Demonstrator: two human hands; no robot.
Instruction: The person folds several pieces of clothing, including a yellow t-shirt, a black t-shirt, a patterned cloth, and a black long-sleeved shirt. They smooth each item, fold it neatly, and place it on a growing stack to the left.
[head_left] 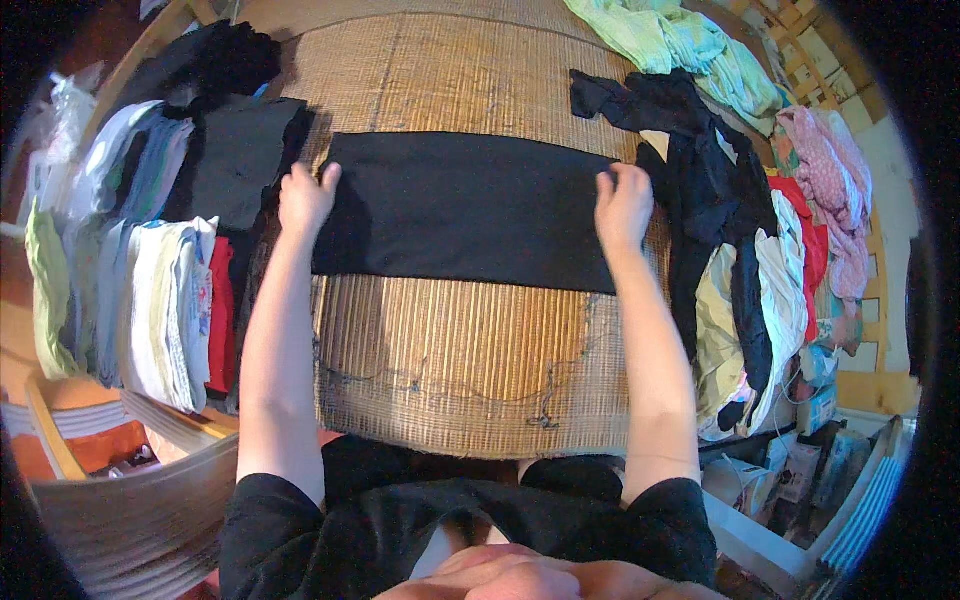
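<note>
A black cloth (470,205), folded into a long flat rectangle, lies crosswise on the woven mat (450,350) in front of me. My left hand (306,200) is at its left end, thumb apart from the fingers, with nothing seen in its grasp. At the opposite end, my right hand (624,205) has its fingers bent and closed on the cloth's edge near the far right corner. The fingertips there are partly hidden.
Folded clothes (170,310) stand in rows at the left, beside a black folded stack (235,160). Loose black garments (700,190) lie at the right, near a pink cloth (825,170). A green cloth (680,45) is at the far right. A white crate (760,540) stands low right.
</note>
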